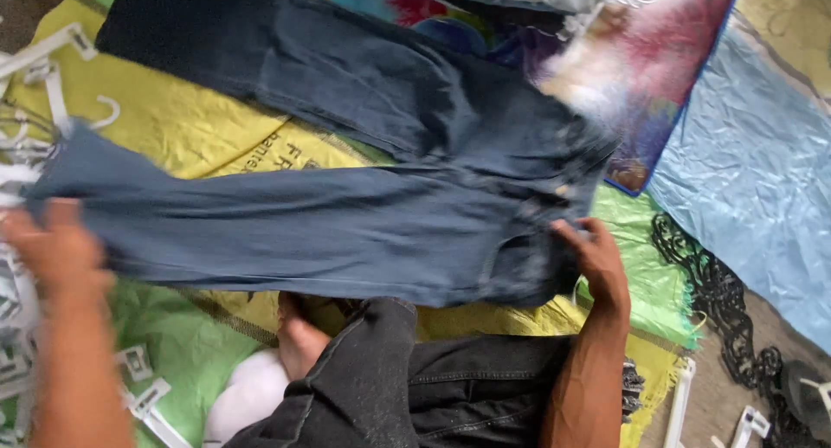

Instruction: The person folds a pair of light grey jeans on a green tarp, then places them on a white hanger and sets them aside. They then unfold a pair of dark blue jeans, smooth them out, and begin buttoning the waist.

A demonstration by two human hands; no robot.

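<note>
Blue jeans [346, 180] lie spread across a yellow-green sheet [173, 128]. Right hand [597, 262] grips the waistband, fingers curled on the cloth. Left hand [54, 244] at the leg hem; blurred, grip cannot be told.

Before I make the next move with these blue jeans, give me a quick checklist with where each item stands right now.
1. Right hand has a grip on the waist end of the blue jeans: ok, fingers are on the denim.
2. Left hand has a grip on the leg hem: cannot tell, it is blurred.
3. Both legs lie flat on the yellow and green sheet: ok, spread apart.
4. White plastic hangers are free of the hem: not ok, they lie right beside it.
5. Bare foot is out from under the jeans: not ok, its toes reach the lower leg's edge.
</note>
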